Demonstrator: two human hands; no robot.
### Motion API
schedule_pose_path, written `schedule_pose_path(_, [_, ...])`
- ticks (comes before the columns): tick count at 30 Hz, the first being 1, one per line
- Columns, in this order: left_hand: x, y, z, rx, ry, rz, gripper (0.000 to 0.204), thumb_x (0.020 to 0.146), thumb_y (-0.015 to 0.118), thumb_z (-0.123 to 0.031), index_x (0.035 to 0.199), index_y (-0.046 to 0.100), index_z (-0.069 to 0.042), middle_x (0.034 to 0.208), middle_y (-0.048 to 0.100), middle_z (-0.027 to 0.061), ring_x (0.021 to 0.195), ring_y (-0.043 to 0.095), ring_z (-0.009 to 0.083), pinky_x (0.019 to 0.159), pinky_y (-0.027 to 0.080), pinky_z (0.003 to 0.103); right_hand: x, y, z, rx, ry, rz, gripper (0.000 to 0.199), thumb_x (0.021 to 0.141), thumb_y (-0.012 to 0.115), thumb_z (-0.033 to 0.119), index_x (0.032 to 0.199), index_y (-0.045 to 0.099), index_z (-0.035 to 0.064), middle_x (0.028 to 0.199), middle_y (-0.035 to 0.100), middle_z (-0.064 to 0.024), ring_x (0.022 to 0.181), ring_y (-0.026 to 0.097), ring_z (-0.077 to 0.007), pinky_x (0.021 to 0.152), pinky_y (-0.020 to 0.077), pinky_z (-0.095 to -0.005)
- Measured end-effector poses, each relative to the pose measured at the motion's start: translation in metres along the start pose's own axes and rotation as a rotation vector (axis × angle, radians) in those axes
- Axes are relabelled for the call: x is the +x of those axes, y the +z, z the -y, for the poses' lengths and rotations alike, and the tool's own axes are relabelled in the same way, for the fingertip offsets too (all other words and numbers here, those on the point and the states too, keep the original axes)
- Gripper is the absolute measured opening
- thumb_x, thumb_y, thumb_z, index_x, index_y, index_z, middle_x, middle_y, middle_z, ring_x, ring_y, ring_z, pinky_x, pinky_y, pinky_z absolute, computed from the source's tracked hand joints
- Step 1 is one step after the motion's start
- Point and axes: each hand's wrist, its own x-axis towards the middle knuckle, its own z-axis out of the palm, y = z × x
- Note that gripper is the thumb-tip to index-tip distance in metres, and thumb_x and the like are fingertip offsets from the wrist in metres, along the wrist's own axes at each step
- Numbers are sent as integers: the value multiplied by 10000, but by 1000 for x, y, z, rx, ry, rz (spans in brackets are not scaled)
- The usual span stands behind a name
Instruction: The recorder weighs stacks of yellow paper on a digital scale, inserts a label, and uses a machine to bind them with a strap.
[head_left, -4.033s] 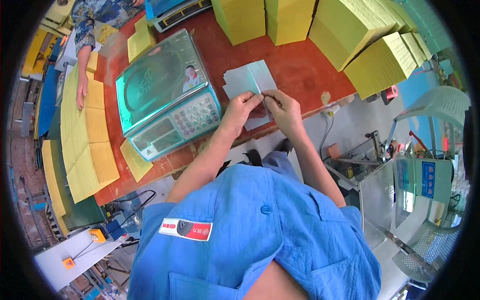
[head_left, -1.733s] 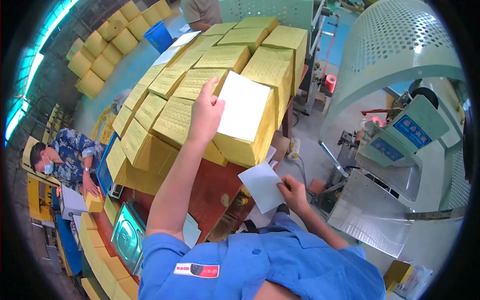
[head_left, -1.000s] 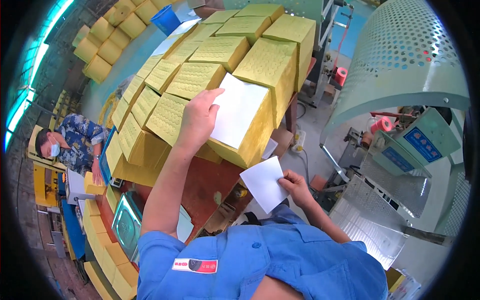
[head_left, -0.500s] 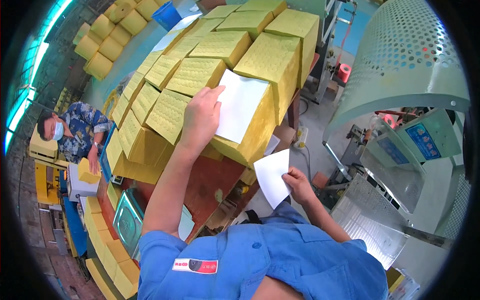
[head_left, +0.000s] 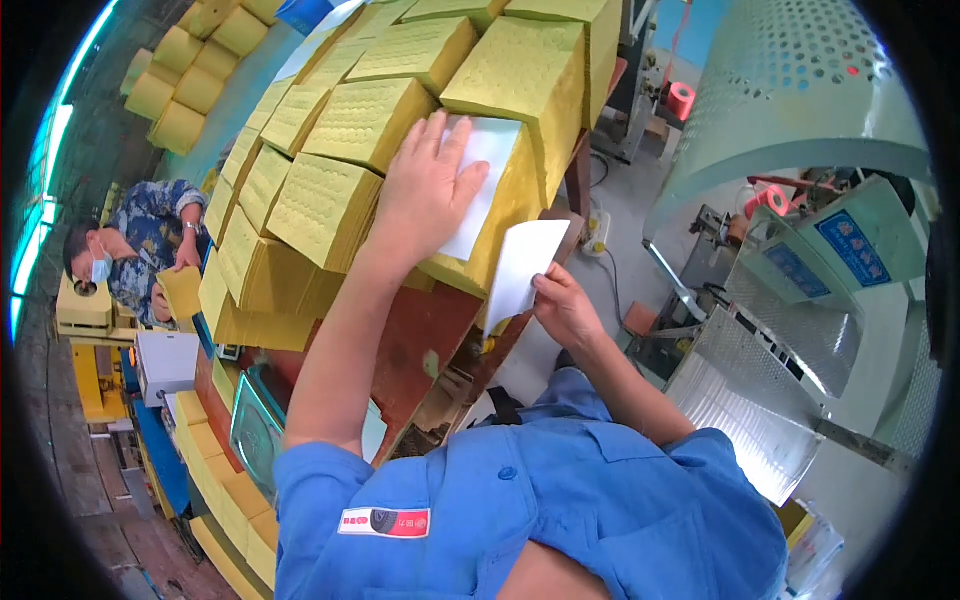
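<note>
My left hand [head_left: 425, 195] lies flat, fingers stretched, on a white paper sheet [head_left: 485, 190] that covers the top of a yellow paper stack [head_left: 520, 185] at the near right of the pile. Part of that sheet is under the palm and fingers. In my right hand [head_left: 568, 305], a second white sheet [head_left: 522, 262] is pinched between thumb and fingers at its right edge. It hangs tilted and slightly curled beside the stack's near side. Several embossed yellow paper stacks [head_left: 370, 115] stand close together beyond and left of my hands.
The stacks rest on a reddish-brown table [head_left: 425, 335]. On the left a masked co-worker [head_left: 145, 235] handles a yellow paper block [head_left: 180, 292]. A green scale-like device [head_left: 258, 420] sits near my left elbow. To the right stands a machine with a perforated metal guard [head_left: 790, 110].
My left hand has flattened over the sheet on the stack. My right hand has brought its sheet up and left, closer to the stack. The co-worker's yellow block has tilted, and the view has shifted.
</note>
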Motion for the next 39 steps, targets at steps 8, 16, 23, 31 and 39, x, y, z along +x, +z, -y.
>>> schedule_pose_path(8, [-36,-7,-12,-162,61,-21,518,960,509,-286,1395,457,-10,1475,380,237,1326,387,402,1109,298,433,-29,13,-14,-16,-59,-66,146,943,555,80,1080,595,52,1081,641,-40,1046,583,-166,948,438,-350])
schedule_pose_path(16, [-129,-19,-41,-639,220,-28,515,962,404,-93,1466,353,-1,1522,335,177,1386,359,313,1132,286,404,-185,4,-31,-22,-269,-231,240,889,623,117,1111,617,27,1080,672,-60,1021,624,-199,948,461,-386])
schedule_pose_path(23, [-166,116,-171,-2077,-146,534,515,1034,388,-318,1483,318,-76,1388,479,90,1209,520,209,1013,436,344,-351,-3,-1,-226,-562,-654,119,869,619,119,980,626,78,937,641,-11,881,598,-129,806,467,-298])
schedule_pose_path(31, [-196,230,-368,-2349,-37,667,513,1035,384,-421,1426,393,-90,1341,518,62,1200,525,202,1017,432,342,-501,-94,90,-288,-672,-815,196,874,582,81,1063,617,41,994,666,-38,925,624,-145,849,485,-292])
schedule_pose_path(39, [-229,281,-462,-2438,-569,767,584,1016,363,-516,1432,402,-108,1379,486,74,1239,495,250,1043,421,389,-577,-233,168,52,-453,-534,388,854,530,82,1225,535,-28,1093,660,-112,973,651,-211,871,527,-329])
